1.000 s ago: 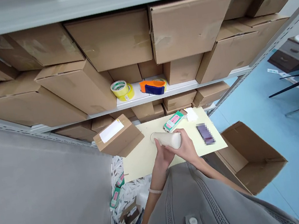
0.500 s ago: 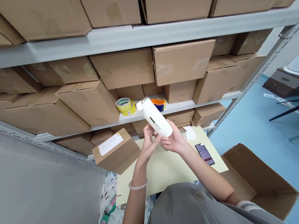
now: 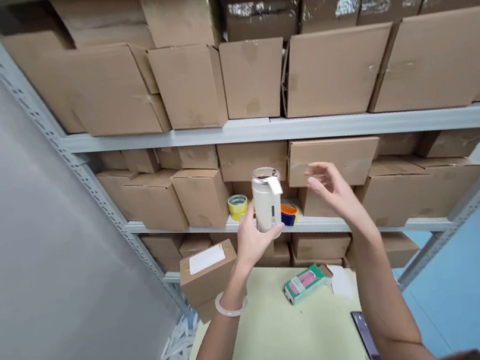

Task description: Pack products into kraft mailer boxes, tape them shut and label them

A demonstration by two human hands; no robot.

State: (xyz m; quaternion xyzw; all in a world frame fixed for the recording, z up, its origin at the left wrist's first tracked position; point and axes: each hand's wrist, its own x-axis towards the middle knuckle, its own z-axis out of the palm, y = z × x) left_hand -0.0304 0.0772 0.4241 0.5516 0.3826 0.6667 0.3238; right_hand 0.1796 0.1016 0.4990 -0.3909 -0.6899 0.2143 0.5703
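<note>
A white drink bottle (image 3: 266, 207) with dark lettering, a clear rim at its top and a white strap or tab stands upright in my left hand (image 3: 252, 239). The fingers wrap round its lower part, thumb across the front. To the right of it my right hand (image 3: 334, 193) is raised with curved, spread fingers and holds nothing. Behind the bottle, rolls of yellow tape (image 3: 238, 207) and an orange and blue roll (image 3: 289, 215) lie on the shelf. A green and pink box (image 3: 304, 281) is on the table below.
Cardboard boxes (image 3: 336, 69) fill the metal shelf (image 3: 179, 138) in front. On the pale table (image 3: 286, 341) are a labelled carton (image 3: 209, 275) at left, white paper (image 3: 342, 282) and a phone (image 3: 365, 332) at right. Packing scraps (image 3: 170, 350) lie on the floor at left.
My right hand has let go of the bottle and moved off to the right. The bottle has gone from tilted to upright in my left hand. The view has tipped up.
</note>
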